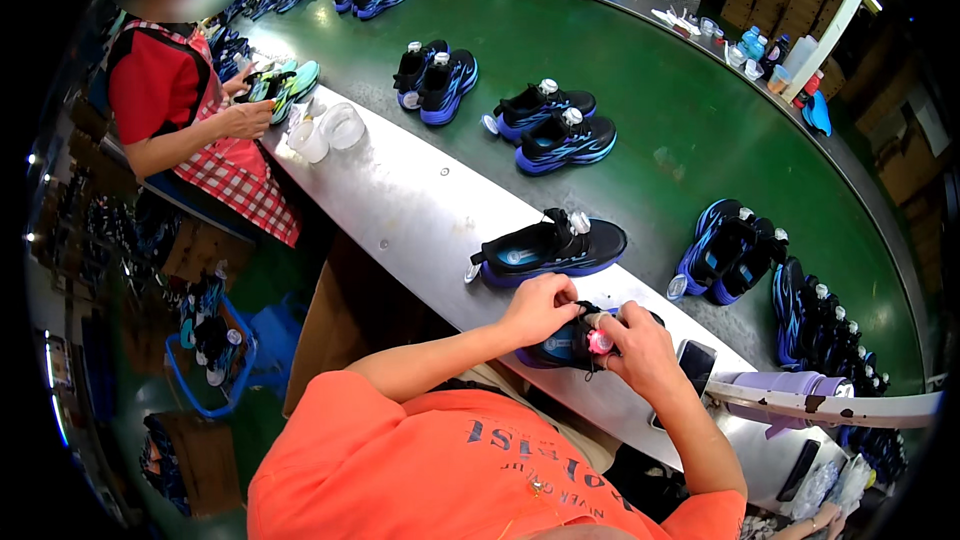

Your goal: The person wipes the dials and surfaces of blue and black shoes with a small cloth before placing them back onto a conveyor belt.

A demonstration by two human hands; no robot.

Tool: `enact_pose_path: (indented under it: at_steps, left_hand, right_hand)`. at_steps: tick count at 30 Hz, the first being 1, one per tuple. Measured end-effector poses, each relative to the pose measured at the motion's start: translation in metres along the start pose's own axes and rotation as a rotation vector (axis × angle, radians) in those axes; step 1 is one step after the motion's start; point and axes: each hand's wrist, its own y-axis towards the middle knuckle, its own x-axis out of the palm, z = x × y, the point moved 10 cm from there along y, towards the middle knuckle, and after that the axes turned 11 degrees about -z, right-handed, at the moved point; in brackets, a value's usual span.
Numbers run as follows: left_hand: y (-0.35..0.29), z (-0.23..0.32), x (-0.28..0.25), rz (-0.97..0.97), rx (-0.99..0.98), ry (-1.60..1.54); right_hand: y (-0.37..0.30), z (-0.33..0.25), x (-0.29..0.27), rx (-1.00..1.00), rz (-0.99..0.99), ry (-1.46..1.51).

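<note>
On the metal ledge right in front of me lies a dark sneaker point(558, 347) with a blue insole and a purple sole. My left hand point(541, 310) is closed at its upper edge, fingertips at the opening. From the other side my right hand point(640, 348) grips the top of the same shoe, thumb and fingers beside a small round pink piece point(600, 342). Just beyond both hands stands another black sneaker point(550, 252) with a purple sole, a clear round piece on its top and a tag at its heel.
Pairs of black-blue sneakers point(566, 145) stand on the curved green belt point(640, 70). A phone point(695, 365) and a lilac bottle point(780, 392) lie to my right, behind a pale bar point(830, 408). Clear cups point(342, 126) stand near a co-worker point(190, 110) holding a green shoe.
</note>
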Motion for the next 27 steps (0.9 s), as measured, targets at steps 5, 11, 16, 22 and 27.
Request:
enact_pose_path:
  at_steps: [5, 11, 16, 22, 27]
  left_hand:
    - [-0.026, 0.019, 0.021, -0.453, -0.102, 0.054]
    - [-0.035, 0.006, 0.043, -0.654, -0.334, -0.165]
    - [-0.048, 0.021, 0.033, -0.330, -0.031, -0.132]
    - [-0.049, 0.048, 0.027, -0.257, 0.166, -0.072]
    - [-0.051, 0.040, 0.032, -0.328, 0.061, -0.125]
  right_hand:
    - [-0.001, 0.013, 0.004, 0.031, 0.018, 0.225]
    - [-0.020, 0.012, -0.007, 0.011, 0.157, 0.420]
    - [-0.021, 0.015, -0.004, 0.166, 0.117, 0.460]
    - [-0.028, 0.012, -0.009, 0.155, 0.241, 0.374]
    - [-0.029, 0.026, 0.000, 0.307, 0.102, 0.536]
